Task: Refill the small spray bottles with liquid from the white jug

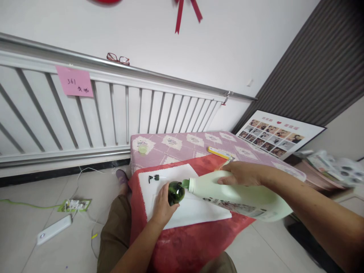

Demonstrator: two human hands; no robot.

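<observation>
My left hand (pixel 162 206) is wrapped round a small dark green bottle (pixel 175 192) standing on a white sheet (pixel 199 210). My right hand (pixel 241 175) grips the top of a large pale green jug (pixel 241 195), which is tipped on its side with its white neck and green spout (pixel 187 184) touching the small bottle's mouth. A small black pump cap (pixel 154 178) lies on the white sheet just left of the bottle. A pale green cap (pixel 142 149) sits farther back on the pink cloth.
The white sheet lies on a red cloth (pixel 193 242) over a low table covered in pink patterned cloth (pixel 182 144). A yellow pen-like item (pixel 219 152) lies behind the jug. A radiator (pixel 85 113), power strip (pixel 74 205), white device (pixel 54 229) and framed photo board (pixel 273 136) surround it.
</observation>
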